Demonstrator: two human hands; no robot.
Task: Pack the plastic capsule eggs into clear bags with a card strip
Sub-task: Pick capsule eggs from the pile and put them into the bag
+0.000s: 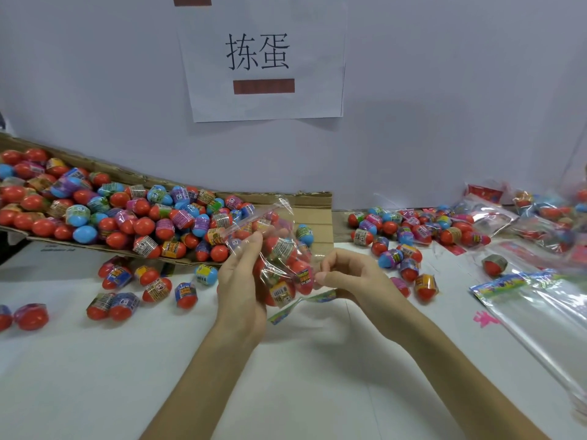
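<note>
Two hands hold one bag (281,246) of eggs (301,270): left hand (243,281) grips its side, right hand (349,274) pinches its edge. One card strip (319,297) hangs below; far-left tray (313,206) eggs are uncountable.

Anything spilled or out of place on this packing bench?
Yes. The cardboard tray sits tilted, its near side flattened, and capsule eggs lie loose on the white table below its edge. One stray egg sits among the empty clear bags at right.

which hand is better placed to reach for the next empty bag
Right, probably. The right hand is nearer the empty bags on that side and only pinches the filled bag; the left hand holds most of it.
</note>
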